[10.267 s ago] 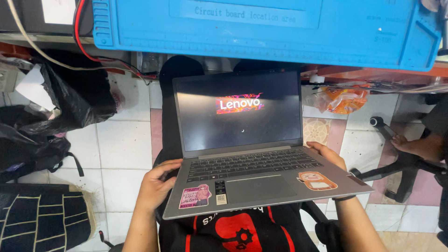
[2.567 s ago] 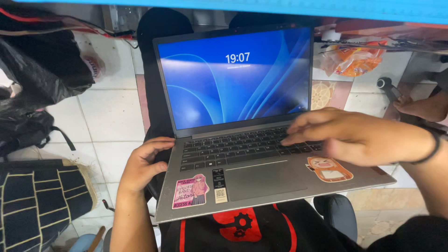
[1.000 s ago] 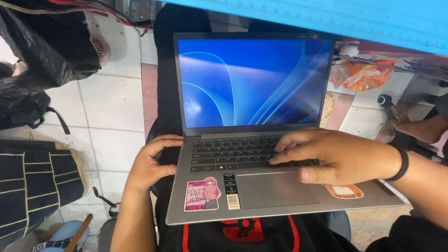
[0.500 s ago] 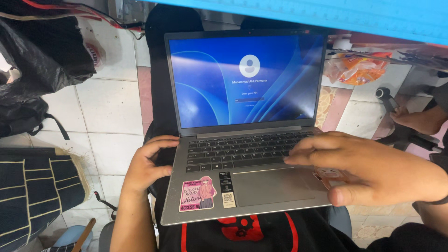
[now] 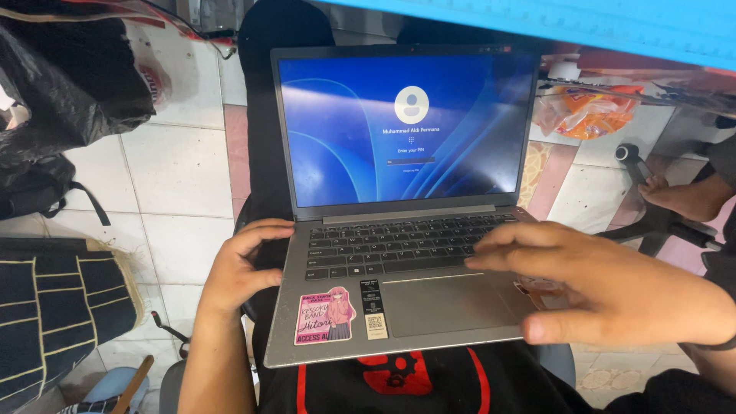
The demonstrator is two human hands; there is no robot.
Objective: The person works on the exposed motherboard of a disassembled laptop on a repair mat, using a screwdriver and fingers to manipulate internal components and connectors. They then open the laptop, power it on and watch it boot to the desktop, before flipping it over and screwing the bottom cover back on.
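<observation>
An open grey laptop [image 5: 429,307] rests on my lap, its blue screen [image 5: 345,138] showing a sign-in page with a round user icon. My left hand [image 5: 241,268] grips the laptop's left edge beside the keyboard [image 5: 383,249]. Spread flat, my right hand [image 5: 613,287] hovers over the right side of the palm rest and touchpad [image 5: 445,303], hiding the right corner. A pink cartoon sticker [image 5: 325,316] and a small black label [image 5: 372,308] sit on the left palm rest.
A blue mat [image 5: 613,27] overhangs the table edge at the top. Black bags [image 5: 69,84] and a dark striped bag [image 5: 54,307] lie on the white tiled floor at left. An orange plastic bag [image 5: 586,111] and another person's foot [image 5: 686,199] on a chair base are at right.
The screen went from boot logo to lock screen to the sign-in page. My right hand moved from the keyboard to above the right palm rest; the left stayed on the edge.
</observation>
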